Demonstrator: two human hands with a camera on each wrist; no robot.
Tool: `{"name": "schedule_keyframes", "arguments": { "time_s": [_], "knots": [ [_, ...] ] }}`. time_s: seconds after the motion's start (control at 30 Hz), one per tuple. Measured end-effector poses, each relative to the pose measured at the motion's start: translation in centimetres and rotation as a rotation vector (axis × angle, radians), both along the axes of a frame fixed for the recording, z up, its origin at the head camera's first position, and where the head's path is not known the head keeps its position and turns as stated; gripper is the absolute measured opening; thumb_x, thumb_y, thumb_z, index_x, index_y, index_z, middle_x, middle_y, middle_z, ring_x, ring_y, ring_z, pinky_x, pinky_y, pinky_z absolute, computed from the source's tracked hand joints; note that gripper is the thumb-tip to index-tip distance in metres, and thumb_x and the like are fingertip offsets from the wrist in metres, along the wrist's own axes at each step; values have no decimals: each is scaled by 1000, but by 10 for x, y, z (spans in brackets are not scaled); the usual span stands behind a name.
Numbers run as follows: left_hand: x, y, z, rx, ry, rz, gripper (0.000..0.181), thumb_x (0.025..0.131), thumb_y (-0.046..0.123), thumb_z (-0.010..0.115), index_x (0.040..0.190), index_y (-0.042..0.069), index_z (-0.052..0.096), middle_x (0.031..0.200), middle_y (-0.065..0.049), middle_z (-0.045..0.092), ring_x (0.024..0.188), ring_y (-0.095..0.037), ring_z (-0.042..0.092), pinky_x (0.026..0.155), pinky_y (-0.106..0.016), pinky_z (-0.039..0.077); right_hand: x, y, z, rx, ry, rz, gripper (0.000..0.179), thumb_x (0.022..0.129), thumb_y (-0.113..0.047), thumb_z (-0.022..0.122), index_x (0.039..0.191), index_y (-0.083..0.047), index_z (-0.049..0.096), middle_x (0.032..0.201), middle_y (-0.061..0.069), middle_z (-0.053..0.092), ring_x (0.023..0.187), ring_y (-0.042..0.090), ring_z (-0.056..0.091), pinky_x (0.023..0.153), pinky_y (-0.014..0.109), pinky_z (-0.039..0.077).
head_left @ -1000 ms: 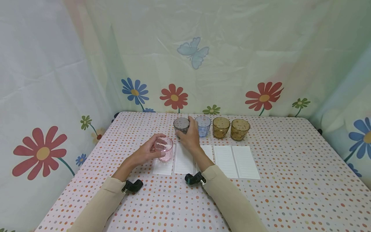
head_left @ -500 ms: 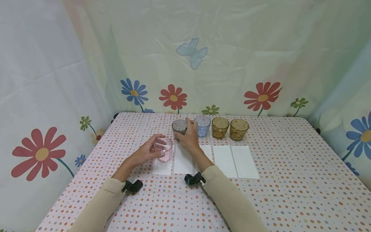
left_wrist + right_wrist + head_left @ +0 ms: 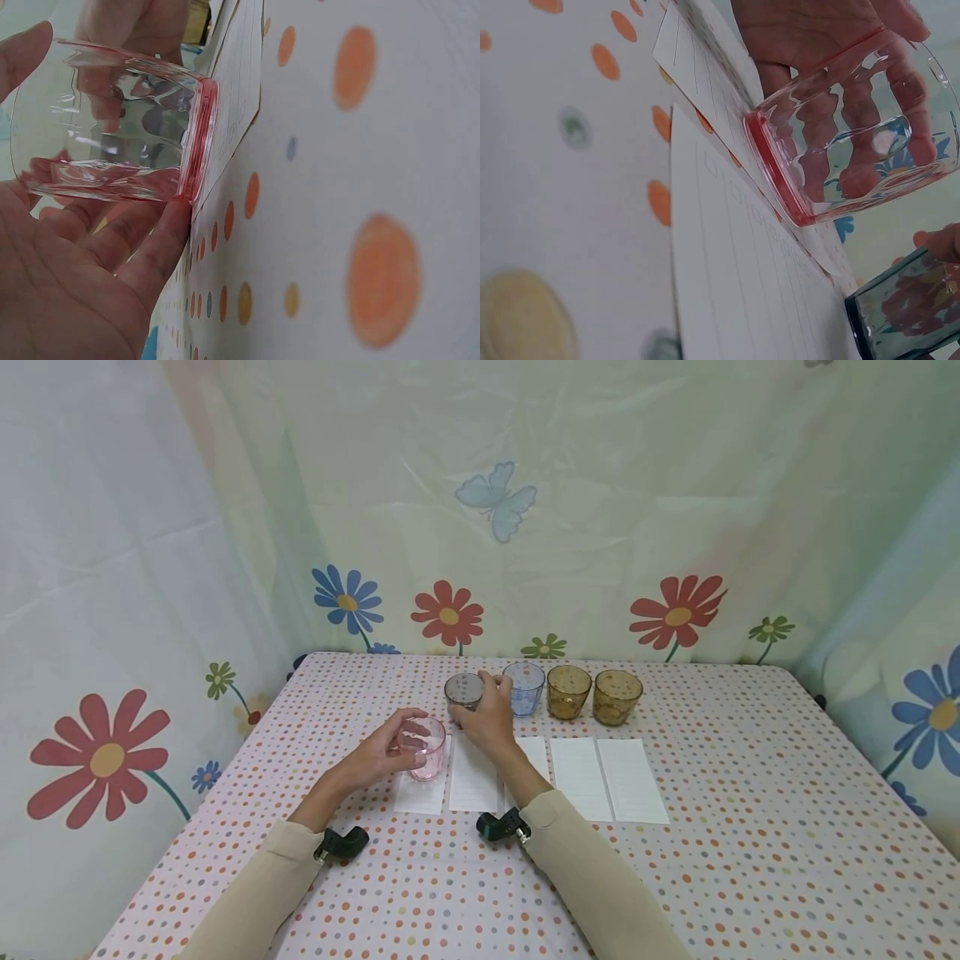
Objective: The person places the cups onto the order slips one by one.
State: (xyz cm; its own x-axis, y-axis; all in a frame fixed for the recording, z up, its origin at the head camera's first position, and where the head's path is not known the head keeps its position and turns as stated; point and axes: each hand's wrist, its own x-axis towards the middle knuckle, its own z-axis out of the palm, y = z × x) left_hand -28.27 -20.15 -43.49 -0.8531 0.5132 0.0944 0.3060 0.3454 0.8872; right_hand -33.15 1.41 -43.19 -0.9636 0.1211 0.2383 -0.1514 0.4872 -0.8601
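Observation:
A clear pink-tinted glass [image 3: 429, 752] stands upright over the leftmost white paper strip [image 3: 420, 797] in the head view. My left hand [image 3: 381, 754] holds it from the left, thumb near its rim in the left wrist view, the fingers along its side. Farther back, a smoky grey glass [image 3: 462, 690] is held by my right hand [image 3: 492, 720], thumb on the near side and fingers at the far right. At the corner of the right wrist view only part of that grey glass [image 3: 904, 311] shows, with fingertips at its upper side.
Right of the grey glass stand a blue glass [image 3: 527, 692] and two amber glasses, one [image 3: 568, 695] beside the other [image 3: 617, 700]. Several lined paper strips [image 3: 581, 781] lie in a row nearer to me on the dotted tablecloth [image 3: 750, 827]. A flowered curtain [image 3: 585, 527] hangs behind.
The grey glass and my right hand have shifted slightly toward me and to the left, away from the blue glass. My left hand and the pink glass stay nearly where they were.

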Motion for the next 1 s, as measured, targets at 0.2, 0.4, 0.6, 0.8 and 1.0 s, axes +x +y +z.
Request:
{"name": "schedule_keyframes", "arguments": {
  "time_s": [0.2, 0.4, 0.6, 0.8, 1.0],
  "knots": [
    [1, 0, 1, 9, 8, -2, 68, 92, 21, 68, 152, 16, 35, 141, -20, 52, 129, -38, 55, 104, -54, 46, -1, 1, -1, -16, 7, 17, 84, 82, -24, 83, 151, -5, 40, 145, 16, 43, 129, 35, 49, 111, 50, 38],
    [1, -1, 1, 14, 9, -8, 68, 92, 19, 68, 152, 15, 35, 141, -20, 52, 130, -39, 55, 105, -55, 45, -1, 3, -4, -102, 14, 47, 82, 82, -20, 82, 150, -4, 39, 145, 18, 49, 132, 36, 49, 112, 47, 39],
    [0, 0, 1, 13, 3, -10, 68, 93, 22, 70, 151, 16, 36, 141, -18, 52, 130, -37, 55, 105, -56, 45, 4, 6, -1, -204, 25, 65, 83, 81, -16, 82, 151, -5, 39, 147, 16, 49, 133, 35, 49, 111, 46, 40],
    [-1, 1, 1, 13, 3, -10, 68, 93, 22, 69, 152, 15, 36, 142, -19, 52, 129, -38, 55, 105, -57, 44, 11, 10, 8, -257, 60, 72, 83, 80, -17, 83, 151, -7, 41, 146, 17, 50, 130, 36, 51, 108, 49, 44],
    [2, 0, 2, 5, 13, -9, 69, 93, 23, 69, 152, 13, 35, 141, -20, 53, 129, -38, 55, 105, -57, 44, 22, 16, 12, -272, 59, 76, 81, 80, -17, 84, 150, -9, 43, 145, 15, 50, 129, 35, 50, 105, 51, 45]
  ]
}}
